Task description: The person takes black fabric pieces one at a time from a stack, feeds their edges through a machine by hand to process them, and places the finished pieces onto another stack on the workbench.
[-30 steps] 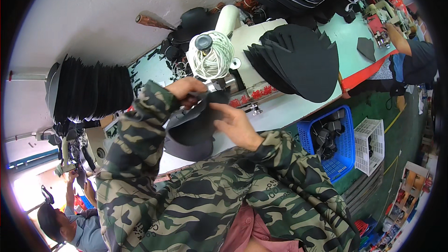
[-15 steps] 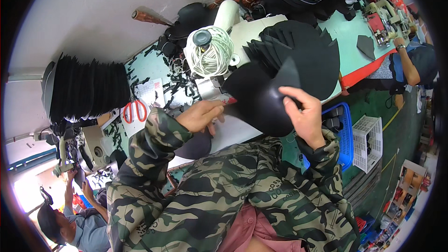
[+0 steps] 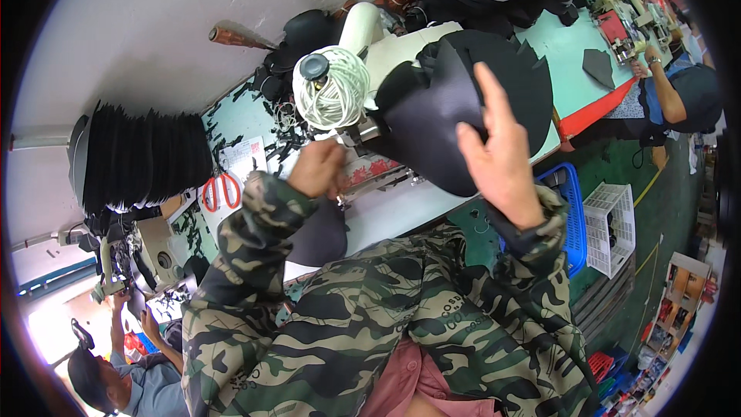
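Note:
A smooth black panel [image 3: 428, 108], leather-like, lies tilted beside a white sewing machine [image 3: 360, 27] and overlaps a fanned stack of black pieces [image 3: 532, 89]. My right hand [image 3: 502, 162] rests at the panel's right edge, its index finger stretched up and its thumb apart. Near the machine's metal front is my left hand [image 3: 318, 168], away from the panel, its curled fingers smeared by motion. Below that hand, another dark piece [image 3: 320, 235] lies on the table. A coil of white cord [image 3: 332, 93] sits on the machine.
Red-handled scissors [image 3: 221, 191] and a paper sheet [image 3: 245, 156] lie left, among black scraps. Farther left stands a row of black pieces [image 3: 147, 154]. A blue basket [image 3: 573, 224] and a white crate [image 3: 610, 228] are at right. Co-workers [image 3: 135, 386] sit at both sides.
The black panel has swung up and right onto the stack, uncovering the machine's front. My left hand has let go of its corner and moved left; my right hand's fingers have straightened.

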`<state>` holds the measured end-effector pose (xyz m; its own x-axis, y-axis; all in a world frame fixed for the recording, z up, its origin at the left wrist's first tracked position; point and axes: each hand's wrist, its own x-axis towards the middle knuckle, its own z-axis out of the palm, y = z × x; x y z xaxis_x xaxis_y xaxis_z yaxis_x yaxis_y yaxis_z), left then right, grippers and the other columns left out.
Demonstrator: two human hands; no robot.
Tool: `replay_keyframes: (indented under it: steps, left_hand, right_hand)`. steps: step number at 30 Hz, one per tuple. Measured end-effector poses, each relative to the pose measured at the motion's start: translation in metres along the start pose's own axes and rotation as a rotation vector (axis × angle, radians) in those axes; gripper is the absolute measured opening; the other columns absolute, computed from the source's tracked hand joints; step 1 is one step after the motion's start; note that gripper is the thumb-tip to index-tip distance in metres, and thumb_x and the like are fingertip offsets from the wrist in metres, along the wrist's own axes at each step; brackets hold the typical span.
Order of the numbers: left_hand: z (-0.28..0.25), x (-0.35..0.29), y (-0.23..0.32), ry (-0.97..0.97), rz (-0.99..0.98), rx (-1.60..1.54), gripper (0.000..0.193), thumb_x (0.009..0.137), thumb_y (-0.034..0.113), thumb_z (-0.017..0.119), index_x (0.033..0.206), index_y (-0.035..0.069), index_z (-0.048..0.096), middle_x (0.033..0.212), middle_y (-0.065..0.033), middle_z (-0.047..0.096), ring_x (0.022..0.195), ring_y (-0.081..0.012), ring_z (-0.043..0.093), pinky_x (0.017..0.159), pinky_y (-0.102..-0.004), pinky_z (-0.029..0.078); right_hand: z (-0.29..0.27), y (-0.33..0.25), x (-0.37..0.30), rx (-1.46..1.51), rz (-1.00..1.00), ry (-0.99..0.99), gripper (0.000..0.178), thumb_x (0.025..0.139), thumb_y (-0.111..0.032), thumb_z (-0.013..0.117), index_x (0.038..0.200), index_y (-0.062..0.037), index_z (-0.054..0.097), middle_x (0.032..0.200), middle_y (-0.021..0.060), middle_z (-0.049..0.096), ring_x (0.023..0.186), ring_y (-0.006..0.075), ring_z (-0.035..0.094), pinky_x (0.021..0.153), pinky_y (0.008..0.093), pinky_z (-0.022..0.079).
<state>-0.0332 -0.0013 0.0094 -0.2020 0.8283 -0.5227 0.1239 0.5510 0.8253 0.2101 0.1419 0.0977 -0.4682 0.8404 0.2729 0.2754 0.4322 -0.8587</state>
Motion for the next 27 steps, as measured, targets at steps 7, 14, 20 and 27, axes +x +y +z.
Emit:
replay_keyframes:
  steps: [7, 14, 20, 27]
  left_hand:
    - [-0.065, -0.057, -0.136, -0.050, -0.031, 1.386, 0.030, 0.079, 0.023, 0.070, 0.103, 0.013, 0.057, 0.095, -0.0128, 0.066, 0.072, -0.0351, 0.067, 0.062, -0.0455, 0.054]
    - [-0.062, -0.062, -0.158, 0.139, 0.112, 1.387, 0.026, 0.081, 0.019, 0.066, 0.104, 0.013, 0.057, 0.097, -0.0076, 0.059, 0.071, -0.0314, 0.068, 0.057, -0.0430, 0.054]
    - [-0.047, -0.063, -0.121, 0.054, -0.045, 1.202, 0.022, 0.079, 0.025, 0.068, 0.095, 0.010, 0.065, 0.086, -0.0129, 0.066, 0.075, -0.0347, 0.067, 0.064, -0.0467, 0.053]
    - [-0.012, -0.083, 0.013, -0.446, 0.264, 0.680, 0.022, 0.078, 0.016, 0.062, 0.094, 0.002, 0.067, 0.080, -0.0197, 0.065, 0.079, -0.0363, 0.065, 0.070, -0.0437, 0.051]
  right_hand:
    - [-0.067, -0.032, 0.005, -0.399, -0.226, 0.412, 0.037, 0.090, 0.007, 0.046, 0.126, 0.0057, 0.057, 0.117, 0.0163, 0.066, 0.103, 0.0246, 0.065, 0.091, 0.0341, 0.050]
    - [-0.004, 0.005, -0.026, -0.179, -0.185, -0.222, 0.030, 0.081, -0.001, 0.065, 0.111, 0.0002, 0.063, 0.108, 0.0174, 0.066, 0.097, 0.0346, 0.064, 0.083, 0.0391, 0.051]
    - [0.027, 0.029, -0.064, 0.071, 0.087, -0.562, 0.032, 0.083, -0.002, 0.065, 0.114, -0.0005, 0.064, 0.104, 0.0154, 0.069, 0.092, 0.0244, 0.068, 0.082, 0.0327, 0.052]
    - [0.052, 0.043, -0.064, 0.309, -0.128, -1.022, 0.030, 0.077, -0.007, 0.071, 0.107, -0.0071, 0.070, 0.145, 0.0210, 0.041, 0.128, 0.0308, 0.047, 0.108, 0.0362, 0.035]
